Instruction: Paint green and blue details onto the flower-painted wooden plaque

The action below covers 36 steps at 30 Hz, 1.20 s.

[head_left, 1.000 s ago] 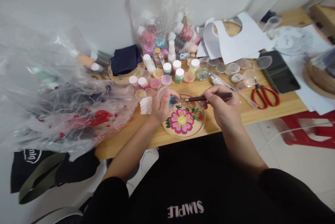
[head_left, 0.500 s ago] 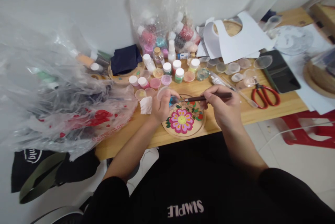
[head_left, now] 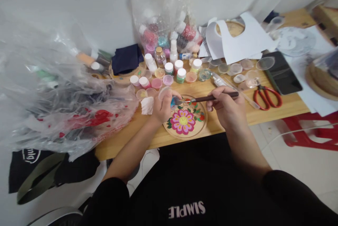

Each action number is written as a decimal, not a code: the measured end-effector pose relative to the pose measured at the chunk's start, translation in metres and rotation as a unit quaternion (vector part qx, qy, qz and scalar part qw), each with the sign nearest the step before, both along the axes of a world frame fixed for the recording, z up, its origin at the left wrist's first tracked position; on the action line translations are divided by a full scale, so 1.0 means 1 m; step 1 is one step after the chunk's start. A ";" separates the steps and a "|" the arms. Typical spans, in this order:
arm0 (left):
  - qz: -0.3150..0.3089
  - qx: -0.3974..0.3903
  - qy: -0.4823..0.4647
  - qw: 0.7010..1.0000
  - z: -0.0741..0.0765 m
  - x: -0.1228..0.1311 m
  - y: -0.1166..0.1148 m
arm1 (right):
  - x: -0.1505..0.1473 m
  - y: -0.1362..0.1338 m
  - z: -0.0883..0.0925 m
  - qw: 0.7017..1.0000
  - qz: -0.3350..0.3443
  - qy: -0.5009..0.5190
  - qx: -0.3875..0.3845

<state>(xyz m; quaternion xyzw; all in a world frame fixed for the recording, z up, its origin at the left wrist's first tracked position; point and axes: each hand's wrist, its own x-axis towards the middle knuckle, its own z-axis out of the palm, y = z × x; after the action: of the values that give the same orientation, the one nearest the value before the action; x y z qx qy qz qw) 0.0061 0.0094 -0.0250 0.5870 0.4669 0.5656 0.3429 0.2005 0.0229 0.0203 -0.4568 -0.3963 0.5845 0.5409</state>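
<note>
My left hand (head_left: 163, 108) is closed around a small clear plastic cup (head_left: 174, 102) with something blue in it, its lid (head_left: 165, 93) standing up by the thumb. Between the fingers of my right hand (head_left: 229, 108) is a dark-handled tool with a thin metal end (head_left: 211, 98), like a palette knife or brush; its tip points left, close to the cup. Below both hands lies a round wooden board (head_left: 173, 133) bearing a pink flower (head_left: 183, 121) with a yellow centre, green leaves and red-orange buds. The left fingers partly hide the cup.
Several small jars (head_left: 181, 75) and open cups stand behind the board. Red-handled pliers (head_left: 267, 98), a phone (head_left: 282, 73) and a white tube (head_left: 218, 80) lie to the right. A big plastic bag (head_left: 79, 113) covers the left side. A torn white tissue (head_left: 147, 105) sits beside my left hand.
My right hand has moved slightly to the right with the tool, whose tip is now a little farther from the cup. My left hand stays in place with the cup.
</note>
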 end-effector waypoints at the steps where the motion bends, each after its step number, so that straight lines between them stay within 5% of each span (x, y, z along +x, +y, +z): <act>1: -0.003 0.000 -0.007 1.000 0.000 0.000 0.000 | 0.004 0.000 0.000 1.000 0.000 0.005 0.000; 11: -0.019 0.022 -0.044 0.999 0.000 0.000 0.001 | 0.064 -0.020 -0.008 0.995 -0.085 -0.047 -0.007; 20: -0.023 0.058 -0.016 0.998 -0.008 -0.005 0.002 | 0.069 -0.033 -0.012 0.978 -0.181 -0.100 -0.026; 36: -0.013 0.013 -0.027 0.999 -0.014 -0.006 0.000 | 0.074 -0.031 -0.008 0.984 -0.102 -0.145 -0.023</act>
<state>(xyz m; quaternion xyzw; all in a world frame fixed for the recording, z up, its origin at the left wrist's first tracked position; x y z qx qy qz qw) 0.0002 0.0092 -0.0386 0.5819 0.4426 0.5828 0.3547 0.2745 -0.0081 0.0123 -0.5873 -0.4082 0.4625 0.5239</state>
